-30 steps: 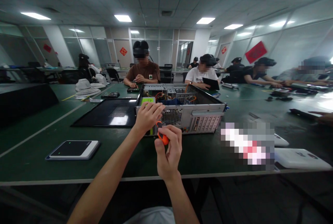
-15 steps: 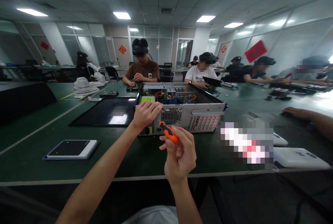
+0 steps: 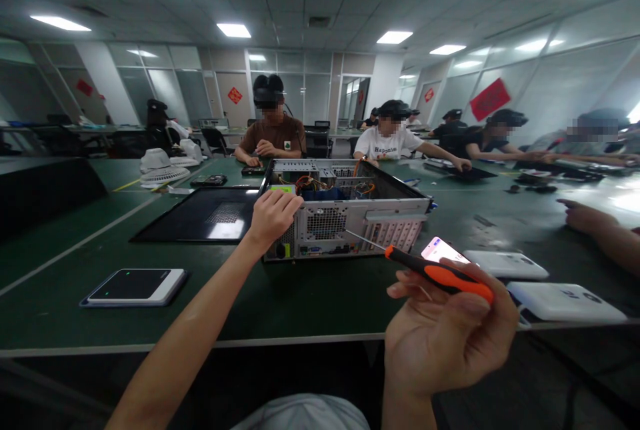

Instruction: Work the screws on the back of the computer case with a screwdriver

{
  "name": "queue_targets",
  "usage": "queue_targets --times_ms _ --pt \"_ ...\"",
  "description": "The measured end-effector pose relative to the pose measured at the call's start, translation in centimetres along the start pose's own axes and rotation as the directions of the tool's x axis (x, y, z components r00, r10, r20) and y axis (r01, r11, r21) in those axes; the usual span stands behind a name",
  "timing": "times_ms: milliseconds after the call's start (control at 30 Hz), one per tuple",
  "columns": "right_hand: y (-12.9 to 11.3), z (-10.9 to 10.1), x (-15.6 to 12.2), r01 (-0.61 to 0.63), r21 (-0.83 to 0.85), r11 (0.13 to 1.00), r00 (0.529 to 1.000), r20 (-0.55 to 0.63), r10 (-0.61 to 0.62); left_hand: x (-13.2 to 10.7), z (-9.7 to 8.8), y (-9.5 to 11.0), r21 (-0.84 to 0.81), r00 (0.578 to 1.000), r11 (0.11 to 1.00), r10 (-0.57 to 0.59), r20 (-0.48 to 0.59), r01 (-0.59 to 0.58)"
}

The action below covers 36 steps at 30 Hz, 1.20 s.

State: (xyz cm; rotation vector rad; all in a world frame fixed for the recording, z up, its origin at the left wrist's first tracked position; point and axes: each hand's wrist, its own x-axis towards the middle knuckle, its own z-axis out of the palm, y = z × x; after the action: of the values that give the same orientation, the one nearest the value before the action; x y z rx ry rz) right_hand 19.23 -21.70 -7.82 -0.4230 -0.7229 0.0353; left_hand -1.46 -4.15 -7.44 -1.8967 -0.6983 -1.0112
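An opened computer case (image 3: 333, 230) lies on its side in front of me, with its rear face toward me and wires and boards showing inside. My left hand (image 3: 274, 217) rests at its near left corner, fingers curled over the top edge by the power supply with a yellow-green label (image 3: 283, 189). To the right of the case, my right hand (image 3: 450, 330) is closed around the orange and black handle of a screwdriver (image 3: 435, 273). Its thin shaft points left toward the case's rear face, and the tip appears in front of the vent; contact cannot be made out.
A black side panel (image 3: 200, 215) lies left of the case. Nearer stands a white and black device (image 3: 135, 285). At right are a lit phone (image 3: 440, 250), white devices (image 3: 565, 301) and another person's hand (image 3: 585, 217). Co-workers sit across the green table (image 3: 320, 303).
My right hand has drawn back to the right and closer to me with the screwdriver, whose shaft now shows. My left hand stays at the case corner. A co-worker's dark panel has been lowered rightward.
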Motion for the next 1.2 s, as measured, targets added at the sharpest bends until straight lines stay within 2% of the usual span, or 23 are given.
queue_targets --times_ms 133,233,300,367,433,467,500,567,633,667,867,1033,1100,1200 --pt "0.1 0.0 0.4 -0.013 0.015 1.0 1.0 -0.013 0.013 0.4 -1.5 -0.2 0.002 0.99 0.998 0.065 -0.123 -0.066" --pt "0.0 0.3 0.4 -0.012 0.031 0.999 1.0 -0.016 0.013 0.4 -2.7 0.9 -0.037 0.977 0.99 0.126 -0.173 -0.134" --pt "-0.1 0.5 0.3 -0.011 0.034 0.999 1.0 -0.015 0.011 0.0 -2.8 2.6 -0.107 0.973 0.974 0.186 -0.136 -0.201" --pt "-0.2 0.7 0.1 -0.012 0.03 0.999 1.0 -0.01 0.013 -0.6 -2.3 5.0 -0.228 0.961 0.934 0.273 -0.047 -0.276" --pt "-0.3 0.7 0.0 -0.018 0.024 1.0 1.0 -0.006 0.018 -1.4 -1.4 7.6 -0.326 0.937 0.898 0.339 0.084 -0.295" --pt "-0.3 0.7 0.0 -0.019 0.022 1.0 1.0 -0.005 0.019 -1.7 -1.0 8.8 -0.375 0.908 0.877 0.383 0.17 -0.3" --pt "-0.3 0.7 0.0 -0.02 0.021 1.0 1.0 -0.005 0.02 -1.9 -0.6 9.8 -0.419 0.867 0.862 0.419 0.271 -0.285" --pt "-0.4 0.6 0.1 -0.017 0.024 1.0 1.0 -0.006 0.017 -2.0 -0.2 11.3 -0.472 0.751 0.856 0.45 0.483 -0.209" --pt "-0.4 0.5 0.2 -0.015 0.029 0.999 1.0 -0.008 0.015 -1.9 -0.2 11.9 -0.475 0.657 0.873 0.424 0.624 -0.112" --pt "-0.4 0.5 0.3 -0.014 0.029 0.999 1.0 -0.012 0.015 -1.8 -0.3 12.0 -0.466 0.629 0.883 0.399 0.667 -0.066" --pt "-0.5 0.7 0.2 -0.026 0.023 0.999 1.0 -0.008 0.026 -1.4 -0.5 11.4 -0.398 0.546 0.904 0.258 0.797 0.154" --pt "-0.5 0.7 0.0 -0.032 0.029 0.999 0.999 0.004 0.032 -1.4 -0.2 11.6 -0.336 0.49 0.9 0.168 0.856 0.278" --pt "-0.5 0.7 0.0 -0.028 0.033 0.999 1.0 0.005 0.027 -1.4 -0.2 11.6 -0.325 0.481 0.897 0.151 0.863 0.301" --pt "-0.5 0.7 0.1 -0.035 0.046 0.998 0.999 0.005 0.035 -1.5 -0.2 11.6 -0.332 0.498 0.884 0.136 0.857 0.329"
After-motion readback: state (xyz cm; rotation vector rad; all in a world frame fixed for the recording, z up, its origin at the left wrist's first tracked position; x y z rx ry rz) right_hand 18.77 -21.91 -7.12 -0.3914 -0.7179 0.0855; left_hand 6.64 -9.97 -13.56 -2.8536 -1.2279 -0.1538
